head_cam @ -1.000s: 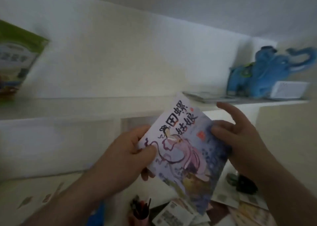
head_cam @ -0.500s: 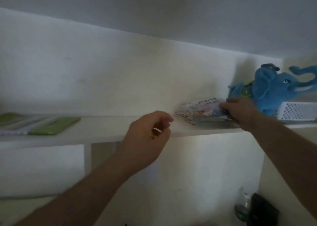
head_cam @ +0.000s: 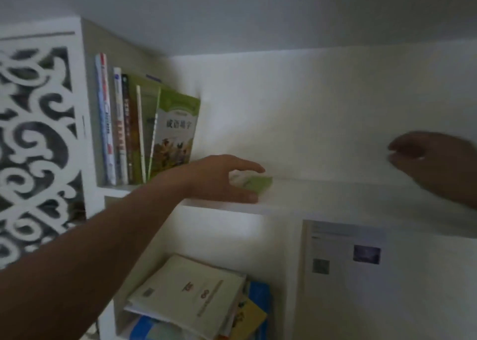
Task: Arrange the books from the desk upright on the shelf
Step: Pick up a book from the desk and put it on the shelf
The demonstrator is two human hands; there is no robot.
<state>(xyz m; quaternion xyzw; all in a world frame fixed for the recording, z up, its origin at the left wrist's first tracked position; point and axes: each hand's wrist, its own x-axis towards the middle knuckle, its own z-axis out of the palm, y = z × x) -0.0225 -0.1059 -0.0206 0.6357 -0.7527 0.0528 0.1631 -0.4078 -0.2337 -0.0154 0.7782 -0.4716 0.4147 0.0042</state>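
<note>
Several books (head_cam: 144, 130) stand upright at the left end of the white shelf (head_cam: 322, 197); the rightmost, with a green cover (head_cam: 178, 130), leans against the others. A thin green book (head_cam: 258, 183) lies flat on the shelf board. My left hand (head_cam: 222, 179) reaches over it, fingers spread above and thumb at the front edge of the shelf, touching or nearly touching the book. My right hand (head_cam: 433, 161) hovers blurred over the right part of the shelf, fingers loosely curled, holding nothing.
A white fretwork panel (head_cam: 38, 138) closes off the left side. Below the shelf, a compartment holds a tilted pile of books (head_cam: 196, 295). A printed sheet (head_cam: 343, 259) hangs on the panel to its right.
The view has swung left along the shelf. My right hand let go of the picture book it laid by the blue toy elephant. My left hand moved onto the flat green book.
</note>
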